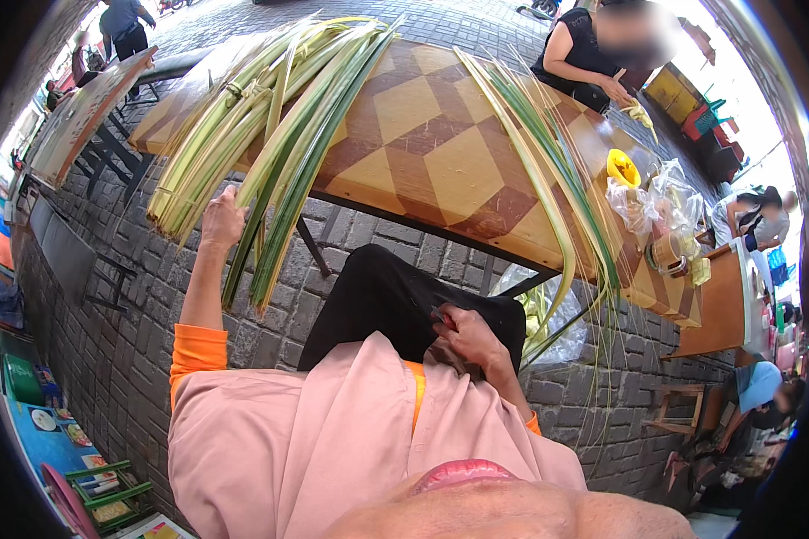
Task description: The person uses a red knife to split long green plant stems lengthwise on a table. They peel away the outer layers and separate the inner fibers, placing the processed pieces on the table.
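Note:
Beyond the near edge of a patterned table, my left hand (pixel 222 217) grips pale green palm leaf strips (pixel 296 145). These long strips lie across the table's left end, with their ends hanging over the near edge. Beside that hand is a thick tied bundle of yellow-green young palm leaves (pixel 199 158). My right hand (pixel 470 335) rests low over my lap, closed around a small knife (pixel 438 314); a short blade tip and a bit of red show, and the fingers hide the rest. A thinner group of leaf strips and ribs (pixel 546 148) lies farther right.
The table (pixel 445 141) carries a yellow bowl (pixel 623 168), clear plastic bags (pixel 671 195) and a jar (pixel 667 249) at its right end. Below stands a plastic bag of leaf pieces (pixel 556 327). Across the table, a person (pixel 580 60) handles a pale woven piece (pixel 640 116).

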The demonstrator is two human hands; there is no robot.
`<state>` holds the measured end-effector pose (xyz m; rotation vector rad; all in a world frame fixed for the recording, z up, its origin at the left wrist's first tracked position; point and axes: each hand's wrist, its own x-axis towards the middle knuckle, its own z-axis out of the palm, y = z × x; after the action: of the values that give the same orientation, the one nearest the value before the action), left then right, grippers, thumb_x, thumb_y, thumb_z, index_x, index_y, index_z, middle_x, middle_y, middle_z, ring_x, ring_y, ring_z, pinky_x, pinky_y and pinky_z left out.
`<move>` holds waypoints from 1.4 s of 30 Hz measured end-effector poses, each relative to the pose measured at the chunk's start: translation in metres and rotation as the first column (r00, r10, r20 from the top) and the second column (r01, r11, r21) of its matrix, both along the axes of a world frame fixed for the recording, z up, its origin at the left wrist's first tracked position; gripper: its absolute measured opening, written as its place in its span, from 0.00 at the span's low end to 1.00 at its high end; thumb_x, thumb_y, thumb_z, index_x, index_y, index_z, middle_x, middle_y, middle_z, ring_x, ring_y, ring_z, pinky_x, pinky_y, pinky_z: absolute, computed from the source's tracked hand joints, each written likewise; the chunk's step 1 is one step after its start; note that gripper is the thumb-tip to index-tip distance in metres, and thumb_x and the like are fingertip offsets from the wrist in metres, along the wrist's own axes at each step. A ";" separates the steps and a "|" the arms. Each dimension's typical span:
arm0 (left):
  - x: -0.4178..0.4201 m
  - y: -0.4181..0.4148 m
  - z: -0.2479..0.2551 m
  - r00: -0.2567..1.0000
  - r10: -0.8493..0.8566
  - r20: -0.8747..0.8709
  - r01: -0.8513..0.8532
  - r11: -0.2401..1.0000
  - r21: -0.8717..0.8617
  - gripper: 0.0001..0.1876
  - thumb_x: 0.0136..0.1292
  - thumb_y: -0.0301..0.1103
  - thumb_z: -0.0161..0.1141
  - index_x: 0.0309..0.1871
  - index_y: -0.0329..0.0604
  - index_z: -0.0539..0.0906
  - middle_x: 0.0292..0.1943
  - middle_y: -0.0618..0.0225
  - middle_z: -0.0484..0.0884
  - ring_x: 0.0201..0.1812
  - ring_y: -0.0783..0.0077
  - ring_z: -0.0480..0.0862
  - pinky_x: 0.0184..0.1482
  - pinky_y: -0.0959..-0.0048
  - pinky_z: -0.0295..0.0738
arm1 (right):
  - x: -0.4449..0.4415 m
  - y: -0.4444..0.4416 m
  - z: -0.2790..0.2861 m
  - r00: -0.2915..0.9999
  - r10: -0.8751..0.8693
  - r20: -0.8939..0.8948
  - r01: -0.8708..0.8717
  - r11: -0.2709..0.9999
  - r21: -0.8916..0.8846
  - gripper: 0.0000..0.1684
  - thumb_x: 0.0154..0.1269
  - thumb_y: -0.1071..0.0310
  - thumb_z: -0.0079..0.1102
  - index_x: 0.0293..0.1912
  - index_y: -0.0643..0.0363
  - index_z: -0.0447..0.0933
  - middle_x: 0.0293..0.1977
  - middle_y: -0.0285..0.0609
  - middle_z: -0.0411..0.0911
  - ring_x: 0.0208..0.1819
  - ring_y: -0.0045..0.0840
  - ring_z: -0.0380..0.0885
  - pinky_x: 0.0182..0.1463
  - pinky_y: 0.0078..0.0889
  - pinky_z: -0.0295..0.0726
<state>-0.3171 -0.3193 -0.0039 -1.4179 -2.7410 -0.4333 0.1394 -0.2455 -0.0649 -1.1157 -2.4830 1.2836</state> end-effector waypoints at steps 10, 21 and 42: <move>-0.004 0.000 -0.004 0.953 -0.057 0.297 -0.026 0.964 0.266 0.14 0.64 0.35 0.54 0.47 0.33 0.76 0.39 0.43 0.82 0.48 0.43 0.80 0.50 0.55 0.74 | -0.003 0.000 0.000 1.000 0.003 0.026 -0.003 1.000 -0.021 0.14 0.61 0.62 0.60 0.38 0.62 0.72 0.27 0.55 0.75 0.32 0.49 0.76 0.36 0.43 0.73; -0.025 -0.002 -0.035 0.997 -0.053 -0.063 0.057 0.997 0.060 0.18 0.67 0.37 0.51 0.53 0.34 0.73 0.42 0.42 0.82 0.47 0.42 0.81 0.49 0.52 0.75 | 0.000 -0.001 -0.001 1.000 -0.003 -0.004 0.003 1.000 -0.006 0.14 0.61 0.63 0.60 0.38 0.63 0.72 0.26 0.54 0.74 0.30 0.49 0.75 0.35 0.42 0.73; -0.014 -0.002 -0.013 0.529 -0.260 0.808 -0.126 0.917 0.377 0.11 0.71 0.36 0.49 0.50 0.40 0.74 0.21 0.71 0.73 0.14 0.81 0.70 0.14 0.80 0.68 | 0.001 0.001 -0.004 0.999 0.020 0.032 -0.019 0.999 -0.026 0.13 0.60 0.62 0.60 0.38 0.62 0.72 0.27 0.54 0.76 0.32 0.50 0.77 0.35 0.44 0.73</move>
<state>-0.3313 -0.3214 -0.0170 -1.4224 -2.8643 -2.0763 0.1399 -0.2450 -0.0686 -1.1299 -2.5139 1.3160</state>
